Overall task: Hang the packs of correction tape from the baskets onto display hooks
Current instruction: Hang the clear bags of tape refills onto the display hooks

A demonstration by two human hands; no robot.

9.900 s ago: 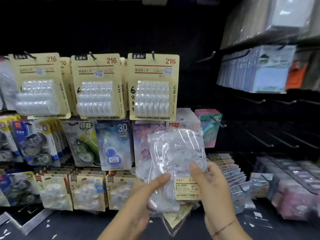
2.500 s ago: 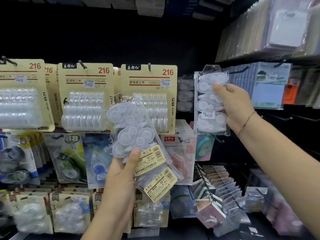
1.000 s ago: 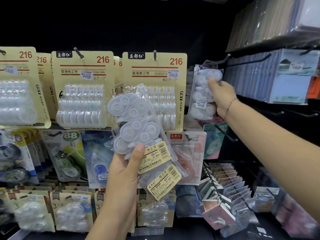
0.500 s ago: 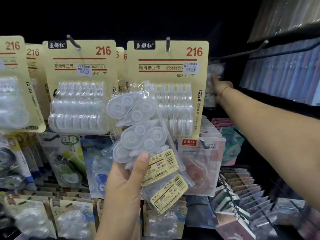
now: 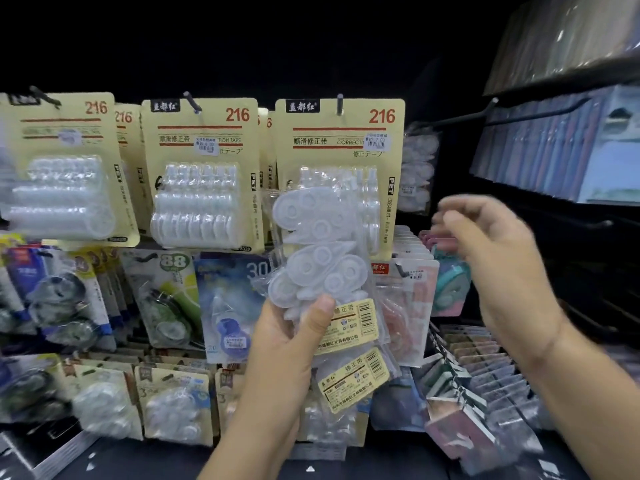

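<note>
Thumb pressed across the front and fingers curled behind, the left hand (image 5: 287,344) grips a fanned bunch of clear packs of correction tape (image 5: 322,268) by its lower part, beside the yellow barcode labels (image 5: 353,379). The bunch stands roughly upright in mid-air at the centre of the view. Its top edge overlaps the blister of the rightmost yellow "216" card (image 5: 339,150), and its right edge covers part of a pink-backed pack (image 5: 410,306) hanging behind.

Right of the bunch, across a gap, the right hand (image 5: 498,258) hangs in the air, blurred, with its fingers loosely curled and nothing visible between them; it touches no pack.

Above that gap one clear hung pack (image 5: 418,168) sits just beside the right edge of the "216" card, on a black hook (image 5: 460,116). The rod of the hook runs forward and up to the right, past the pack, to its tip.

More "216" cards (image 5: 201,174) fill the row to the left, each on its own peg, edges close together or overlapping. Lower rows are packed with other carded tapes. A teal pack (image 5: 450,289) hangs behind the right hand, and stacked notebooks (image 5: 554,147) line the shelf on the right. Dark open space lies above the card row
</note>
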